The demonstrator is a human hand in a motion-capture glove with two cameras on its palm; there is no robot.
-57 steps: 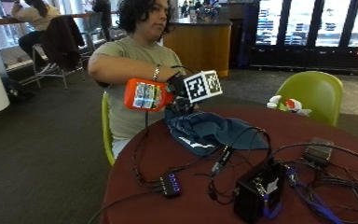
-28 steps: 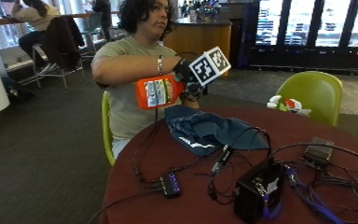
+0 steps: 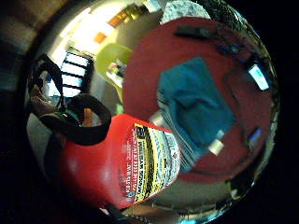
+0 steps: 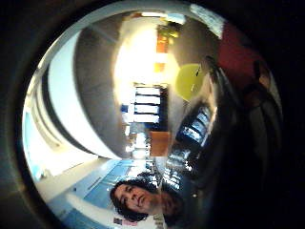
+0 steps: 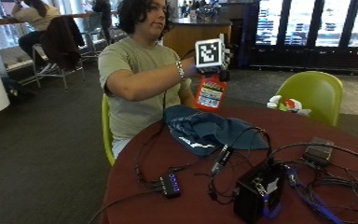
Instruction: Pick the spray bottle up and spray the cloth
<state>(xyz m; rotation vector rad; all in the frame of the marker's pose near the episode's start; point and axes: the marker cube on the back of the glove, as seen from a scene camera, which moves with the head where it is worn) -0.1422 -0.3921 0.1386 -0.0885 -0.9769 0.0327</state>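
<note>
Around the neck of the spray bottle (image 5: 210, 93) your fingers are clenching, and your gloved right hand (image 5: 219, 65) is holding it up in the air, body hanging downward, above the far edge of the desk (image 5: 328, 140). I cannot make out which finger is sitting on the trigger, nor which way the nozzle is facing, since the hand is hiding the head of the bottle.

Below and a little nearer the camera, the blue cloth (image 5: 207, 130) is lying crumpled on the desk, well apart from the bottle. That gap is the first risk: if you are squeezing from up there, the mist is likely drifting wide of the cloth.

Beside the cloth, black cables (image 5: 241, 154) are running over its edge, and a small hub (image 5: 169, 183) and a black box (image 5: 257, 193) are sitting near it. Any overspray is probably landing on those electronics.

Aiming is the second risk. With the nozzle pointing away from the cloth, you are wetting the desk or yourself, so you are needing to lower and turn it first.
</note>
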